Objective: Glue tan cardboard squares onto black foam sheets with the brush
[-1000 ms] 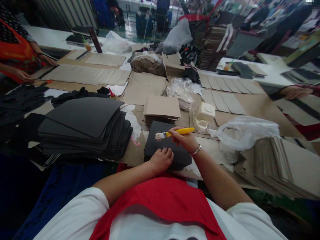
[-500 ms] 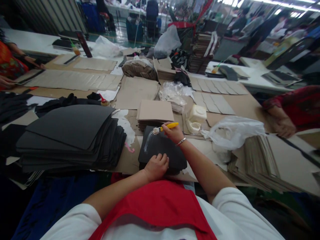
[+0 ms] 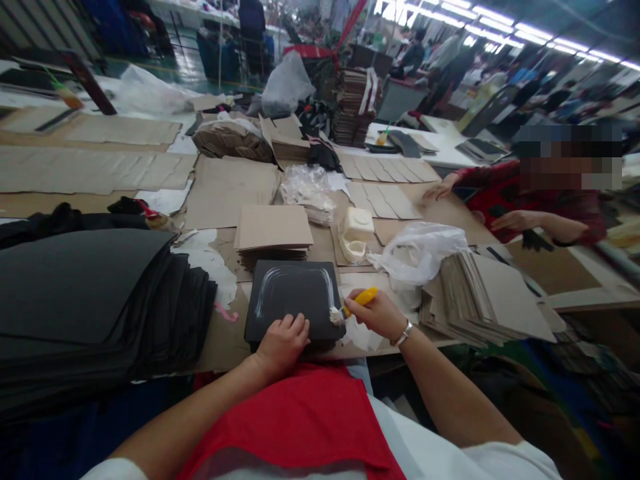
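While the right hand (image 3: pixel 375 313) curls its fingers around the brush (image 3: pixel 353 305) at the black stack's (image 3: pixel 295 293) right edge, the left hand's (image 3: pixel 284 340) loosely spread fingers press the top sheet, the thumb hard to make out.

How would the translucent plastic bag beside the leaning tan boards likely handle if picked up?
The plastic bag would probably be floppy, since it lies crumpled in loose folds. It looks light for its size, being thin enough to see through in places. Pushed toward the tan boards, it would likely bunch up rather than hold its shape.
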{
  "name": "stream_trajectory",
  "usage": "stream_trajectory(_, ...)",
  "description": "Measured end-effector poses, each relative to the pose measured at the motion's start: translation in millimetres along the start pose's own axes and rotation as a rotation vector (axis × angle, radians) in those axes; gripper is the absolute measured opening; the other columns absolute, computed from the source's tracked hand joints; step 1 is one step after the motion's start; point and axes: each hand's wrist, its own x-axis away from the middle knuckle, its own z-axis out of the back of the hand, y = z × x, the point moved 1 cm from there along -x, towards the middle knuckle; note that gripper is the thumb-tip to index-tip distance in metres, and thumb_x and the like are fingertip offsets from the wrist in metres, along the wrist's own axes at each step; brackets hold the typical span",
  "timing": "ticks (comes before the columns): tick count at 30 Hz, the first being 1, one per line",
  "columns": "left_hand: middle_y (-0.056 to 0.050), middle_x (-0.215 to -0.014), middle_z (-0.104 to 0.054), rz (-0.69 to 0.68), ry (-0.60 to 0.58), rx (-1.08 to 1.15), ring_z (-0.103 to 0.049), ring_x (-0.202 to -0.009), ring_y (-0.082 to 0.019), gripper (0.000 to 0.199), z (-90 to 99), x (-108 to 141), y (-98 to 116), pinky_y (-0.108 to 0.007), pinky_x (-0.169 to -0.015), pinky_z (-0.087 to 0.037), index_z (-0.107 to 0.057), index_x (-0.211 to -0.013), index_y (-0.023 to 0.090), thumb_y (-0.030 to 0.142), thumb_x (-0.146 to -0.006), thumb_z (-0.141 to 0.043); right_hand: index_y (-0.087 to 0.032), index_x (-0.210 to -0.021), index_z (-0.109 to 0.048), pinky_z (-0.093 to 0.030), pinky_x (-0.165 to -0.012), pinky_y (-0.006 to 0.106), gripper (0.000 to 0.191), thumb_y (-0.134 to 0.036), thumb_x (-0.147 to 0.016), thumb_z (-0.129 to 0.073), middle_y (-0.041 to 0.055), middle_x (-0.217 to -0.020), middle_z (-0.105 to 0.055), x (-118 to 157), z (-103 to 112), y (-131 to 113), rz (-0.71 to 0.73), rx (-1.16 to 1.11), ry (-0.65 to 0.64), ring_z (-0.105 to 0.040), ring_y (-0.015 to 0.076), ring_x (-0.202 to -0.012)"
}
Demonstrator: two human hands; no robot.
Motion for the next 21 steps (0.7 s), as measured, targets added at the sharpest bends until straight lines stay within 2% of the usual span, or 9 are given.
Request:
stream_trajectory(2, -0.012, -0.109, -0.064, 0.015, -0.062, 0.073, -0.058, -0.093, -0.025, 0.034, 12.9, -8.0, -5.4, -0.032, -0.067, -0.047, -0.062, -0.107, 0.017, 0.041, -0.084, -0.057, -0.017, -0.070, -0.062, -0.032, -0.041, 0.019, 0.032, -0.043, -0.083, -0.050, -0.0043, -0.046, -0.052, -4.6, 8.9, -7.4, 0.016, -0.055, 0.028, -0.044, 0.0066, -0.038)
stream_trajectory(4, -0.008, -0.097, -0.066, 0.036, -0.063, 0.176, -0.059, -0.089, -0.022, 0.036, 30.3, -24.9, -17.2, -0.032, -0.070, -0.048, -0.064, -0.098, 0.018, 0.050, -0.084, -0.053, -0.017, -0.074, -0.062, -0.031, -0.040, 0.020, 0.035, -0.049, -0.082, -0.051, -0.0044, -0.047, -0.052, -28.9, 19.9, -15.5, 0.030, -0.165, 0.171, -0.042, 0.0068, -0.038)
stream_trajectory(6, -0.007, -0.097, -0.065, 0.084, 0.049, 0.237, -0.059, -0.092, -0.020, 0.038, 48.5, -50.4, -36.2, -0.032, -0.080, -0.048, -0.063, -0.099, 0.019, 0.051, -0.089, -0.045, -0.016, -0.076, -0.061, -0.032, -0.041, 0.020, 0.038, -0.053, -0.080, -0.053, -0.0045, -0.049, -0.051, -70.4, 26.8, -28.3, 0.066, -0.281, 0.322, -0.042, 0.0072, -0.039)
stream_trajectory(8, -0.009, -0.107, -0.063, 0.153, 0.185, 0.218, -0.056, -0.103, -0.020, 0.038, 61.9, -81.2, -59.9, -0.033, -0.091, -0.044, -0.060, -0.108, 0.018, 0.046, -0.091, -0.041, -0.016, -0.075, -0.061, -0.033, -0.043, 0.020, 0.038, -0.053, -0.078, -0.054, -0.0052, -0.049, -0.049, -121.5, 23.9, -47.6, 0.121, -0.357, 0.370, -0.041, 0.0071, -0.042)
stream_trajectory(10, -0.012, -0.118, -0.059, 0.221, 0.210, 0.162, -0.051, -0.113, -0.023, 0.041, 65.6, -112.6, -84.1, -0.036, -0.099, -0.039, -0.056, -0.116, 0.015, 0.045, -0.090, -0.045, -0.017, -0.073, -0.060, -0.032, -0.043, 0.020, 0.034, -0.049, -0.079, -0.053, -0.0066, -0.048, -0.045, -173.0, 9.4, -69.5, 0.155, -0.410, 0.292, -0.039, 0.0062, -0.041)
stream_trajectory(13, -0.016, -0.134, -0.049, 0.346, 0.085, 0.135, -0.040, -0.127, -0.029, 0.053, 55.4, -149.1, -114.8, -0.048, -0.106, -0.030, -0.049, -0.127, 0.014, 0.049, -0.087, -0.046, -0.017, -0.070, -0.059, -0.031, -0.040, 0.018, 0.025, -0.039, -0.080, -0.052, -0.0076, -0.046, -0.042, -235.8, -26.6, -95.5, 0.120, -0.448, 0.045, -0.037, 0.0054, -0.039)
stream_trajectory(17, -0.020, -0.139, -0.044, 0.479, -0.094, 0.204, -0.037, -0.130, -0.032, 0.060, 36.9, -166.7, -139.6, -0.051, -0.104, -0.031, -0.045, -0.132, 0.010, 0.052, -0.089, -0.034, -0.016, -0.071, -0.062, -0.031, -0.037, 0.018, 0.021, -0.035, -0.077, -0.059, -0.0071, -0.042, -0.046, -287.5, -69.4, -108.5, 0.064, -0.367, -0.200, -0.038, 0.0060, -0.035)
stream_trajectory(19, -0.022, -0.133, -0.048, 0.489, -0.113, 0.213, -0.041, -0.127, -0.032, 0.061, 32.2, -166.7, -145.0, -0.048, -0.101, -0.034, -0.047, -0.130, 0.008, 0.051, -0.090, -0.032, -0.015, -0.071, -0.062, -0.033, -0.037, 0.018, 0.020, -0.034, -0.076, -0.062, -0.0060, -0.042, -0.049, -306.8, -80.9, -108.3, 0.035, -0.332, -0.229, -0.041, 0.0066, -0.035)
stream_trajectory(21, -0.022, -0.130, -0.052, 0.474, -0.095, 0.206, -0.043, -0.124, -0.032, 0.058, 30.8, -164.9, -147.0, -0.047, -0.099, -0.037, -0.052, -0.125, 0.008, 0.050, -0.090, -0.033, -0.014, -0.069, -0.062, -0.035, -0.038, 0.018, 0.020, -0.032, -0.077, -0.060, -0.0053, -0.042, -0.050, -324.4, -85.3, -105.6, 0.013, -0.333, -0.160, -0.043, 0.0066, -0.036)
